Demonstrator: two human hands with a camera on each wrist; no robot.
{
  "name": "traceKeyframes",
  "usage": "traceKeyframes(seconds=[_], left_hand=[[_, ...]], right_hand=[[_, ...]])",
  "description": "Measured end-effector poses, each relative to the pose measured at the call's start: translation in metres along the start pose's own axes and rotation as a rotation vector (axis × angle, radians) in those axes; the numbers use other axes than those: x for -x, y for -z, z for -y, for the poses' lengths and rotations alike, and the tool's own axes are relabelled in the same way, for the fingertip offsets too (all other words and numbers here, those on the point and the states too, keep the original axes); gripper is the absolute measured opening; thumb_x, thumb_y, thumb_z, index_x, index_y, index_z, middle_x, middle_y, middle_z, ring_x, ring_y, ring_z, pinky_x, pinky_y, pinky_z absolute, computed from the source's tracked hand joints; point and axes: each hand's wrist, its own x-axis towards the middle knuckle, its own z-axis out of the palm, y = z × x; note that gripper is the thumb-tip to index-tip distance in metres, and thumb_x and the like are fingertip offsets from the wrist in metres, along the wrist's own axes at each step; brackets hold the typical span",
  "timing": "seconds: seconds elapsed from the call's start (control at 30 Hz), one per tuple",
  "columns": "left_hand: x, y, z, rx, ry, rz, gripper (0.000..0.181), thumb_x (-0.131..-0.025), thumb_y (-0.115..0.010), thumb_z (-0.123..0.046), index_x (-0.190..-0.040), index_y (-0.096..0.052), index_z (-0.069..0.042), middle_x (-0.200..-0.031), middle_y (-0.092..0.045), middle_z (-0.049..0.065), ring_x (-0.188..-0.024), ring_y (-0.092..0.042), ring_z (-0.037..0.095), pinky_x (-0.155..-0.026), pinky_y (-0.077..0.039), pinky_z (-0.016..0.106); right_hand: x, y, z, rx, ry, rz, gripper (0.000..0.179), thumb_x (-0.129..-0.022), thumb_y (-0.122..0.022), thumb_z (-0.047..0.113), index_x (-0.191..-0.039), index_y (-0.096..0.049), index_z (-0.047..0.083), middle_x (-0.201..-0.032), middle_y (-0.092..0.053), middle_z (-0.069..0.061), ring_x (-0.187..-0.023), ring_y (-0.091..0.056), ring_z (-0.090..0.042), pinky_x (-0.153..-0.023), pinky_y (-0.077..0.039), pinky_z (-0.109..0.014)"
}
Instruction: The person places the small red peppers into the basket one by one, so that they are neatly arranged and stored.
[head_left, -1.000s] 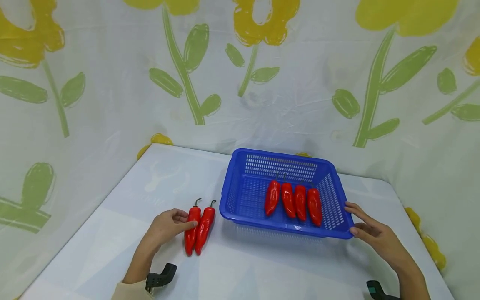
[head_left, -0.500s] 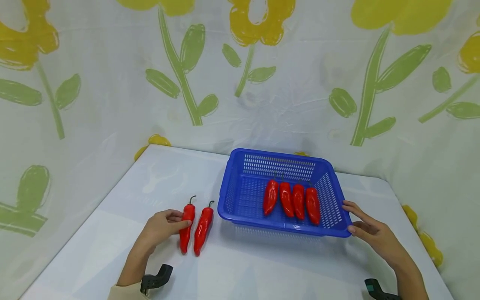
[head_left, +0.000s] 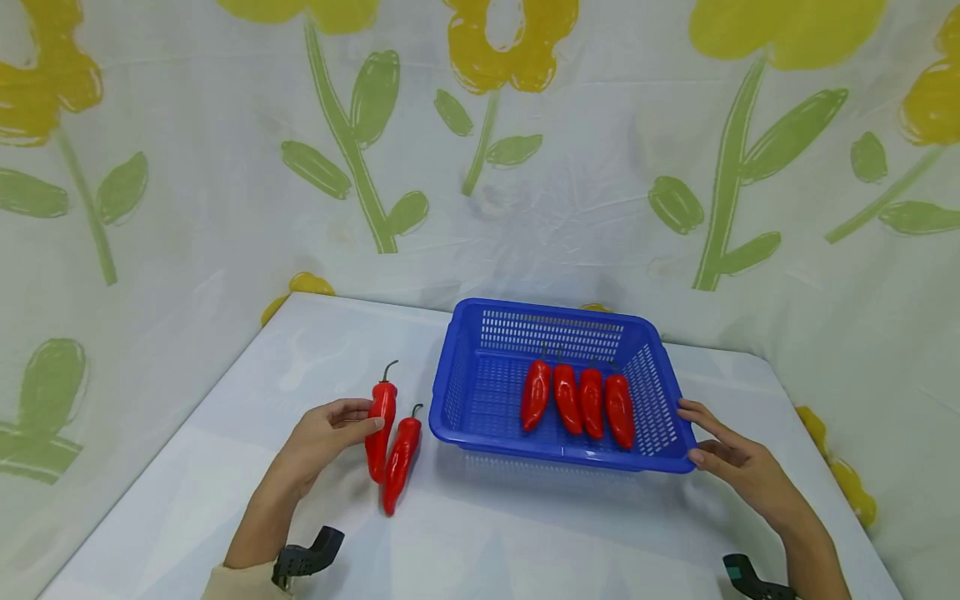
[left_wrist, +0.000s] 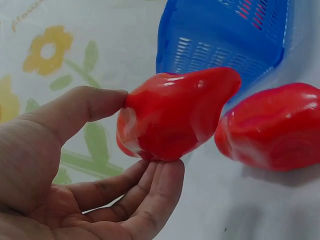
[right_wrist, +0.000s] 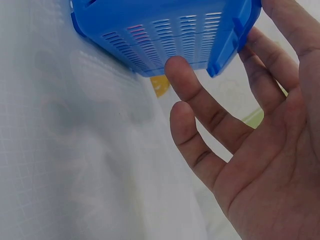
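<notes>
My left hand (head_left: 327,437) pinches a red chili pepper (head_left: 381,425) between thumb and fingertips. This pepper has a curved green stem pointing away from me and appears raised above the white table. A second red chili pepper (head_left: 402,462) lies just to its right; in the left wrist view that pepper (left_wrist: 275,127) shows beside the held one (left_wrist: 175,115). My right hand (head_left: 742,467) holds the near right corner of a blue plastic basket (head_left: 525,447) with thumb and forefinger at the rim. In the right wrist view its other fingers (right_wrist: 197,140) are spread loosely below the rim.
Several red peppers (head_left: 577,400) lie side by side in the basket's middle and right part. Bare basket floor shows at its left. The white table (head_left: 480,542) ends at a flower-printed curtain (head_left: 570,192) behind and at both sides.
My left hand first drew its pepper leftward from the other one, then lifted it and moved it forward. The right hand stays at the basket's rim. The whole head view shifts slightly.
</notes>
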Motion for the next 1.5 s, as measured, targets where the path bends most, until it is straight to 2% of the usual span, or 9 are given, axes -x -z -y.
traceKeyframes(seconds=[0.13, 0.3, 0.47, 0.67, 0.77, 1.0, 1.13, 1.3, 1.5], left_hand=[[-0.002, -0.001, -0.009, -0.011, -0.009, 0.004, 0.061, -0.088, -0.077, -0.033, -0.135, -0.056, -0.001, -0.126, -0.061, 0.015, -0.115, -0.058, 0.030, -0.097, -0.052, 0.048], [-0.006, -0.005, -0.023, -0.043, -0.025, 0.010, 0.059, -0.088, -0.075, -0.033, -0.135, -0.056, -0.002, -0.125, -0.062, 0.015, -0.116, -0.058, 0.031, -0.099, -0.050, 0.052], [-0.015, -0.012, -0.041, -0.055, -0.053, 0.034, 0.060, -0.089, -0.074, -0.034, -0.136, -0.056, -0.002, -0.125, -0.063, 0.015, -0.116, -0.059, 0.031, -0.103, -0.046, 0.055], [-0.027, -0.025, -0.064, -0.036, -0.096, 0.086, 0.059, -0.089, -0.075, -0.034, -0.134, -0.057, -0.002, -0.125, -0.064, 0.014, -0.115, -0.062, 0.030, -0.105, -0.044, 0.055], [-0.033, -0.031, -0.073, -0.027, -0.099, 0.109, 0.057, -0.088, -0.075, -0.034, -0.133, -0.058, -0.003, -0.126, -0.064, 0.014, -0.114, -0.063, 0.030, -0.106, -0.043, 0.056], [-0.048, -0.042, -0.086, -0.015, -0.098, 0.148, 0.057, -0.090, -0.075, -0.033, -0.133, -0.057, -0.001, -0.125, -0.064, 0.015, -0.109, -0.066, 0.028, -0.106, -0.043, 0.053], [-0.054, -0.046, -0.094, -0.018, -0.100, 0.155, 0.056, -0.089, -0.075, -0.033, -0.132, -0.058, -0.001, -0.124, -0.064, 0.016, -0.108, -0.067, 0.028, -0.106, -0.044, 0.052], [-0.062, -0.053, -0.105, -0.017, -0.106, 0.180, 0.054, -0.090, -0.076, -0.030, -0.131, -0.058, 0.000, -0.122, -0.065, 0.016, -0.107, -0.067, 0.027, -0.102, -0.049, 0.046], [-0.068, -0.060, -0.115, -0.069, -0.109, 0.203, 0.054, -0.089, -0.076, -0.026, -0.132, -0.058, 0.001, -0.121, -0.065, 0.017, -0.106, -0.066, 0.028, -0.097, -0.053, 0.043]], right_hand=[[0.000, -0.001, 0.000, 0.002, 0.004, 0.000, 0.057, -0.101, -0.062, 0.023, -0.154, -0.042, 0.019, -0.157, -0.033, 0.015, -0.109, -0.064, -0.028, -0.082, -0.057, -0.026], [-0.001, 0.000, 0.002, 0.010, 0.000, 0.001, 0.057, -0.101, -0.061, 0.024, -0.154, -0.042, 0.020, -0.159, -0.033, 0.009, -0.110, -0.062, -0.036, -0.082, -0.058, -0.030], [0.000, 0.000, 0.001, 0.011, 0.003, -0.005, 0.057, -0.100, -0.062, 0.025, -0.154, -0.042, 0.020, -0.160, -0.033, 0.005, -0.109, -0.063, -0.035, -0.082, -0.059, -0.035], [0.001, -0.001, 0.001, -0.013, -0.001, 0.001, 0.056, -0.100, -0.062, 0.024, -0.153, -0.043, 0.019, -0.159, -0.034, 0.006, -0.107, -0.063, -0.031, -0.080, -0.057, -0.027], [0.002, 0.000, 0.001, -0.019, -0.003, 0.002, 0.056, -0.101, -0.062, 0.024, -0.153, -0.043, 0.019, -0.159, -0.034, 0.006, -0.106, -0.063, -0.030, -0.080, -0.056, -0.025], [0.000, 0.000, -0.001, -0.031, 0.011, 0.004, 0.056, -0.100, -0.062, 0.023, -0.153, -0.043, 0.019, -0.159, -0.034, 0.008, -0.105, -0.063, -0.022, -0.081, -0.057, -0.028], [-0.001, 0.000, 0.000, -0.027, 0.013, 0.005, 0.056, -0.100, -0.062, 0.023, -0.153, -0.043, 0.019, -0.160, -0.034, 0.000, -0.106, -0.063, -0.025, -0.081, -0.057, -0.027], [0.000, 0.002, 0.001, -0.012, -0.014, 0.005, 0.057, -0.100, -0.062, 0.026, -0.153, -0.042, 0.020, -0.161, -0.032, -0.007, -0.108, -0.062, -0.034, -0.081, -0.059, -0.032], [0.000, -0.001, 0.000, -0.045, -0.003, 0.006, 0.056, -0.100, -0.062, 0.023, -0.153, -0.043, 0.019, -0.160, -0.033, -0.001, -0.108, -0.062, -0.026, -0.081, -0.057, -0.027]])
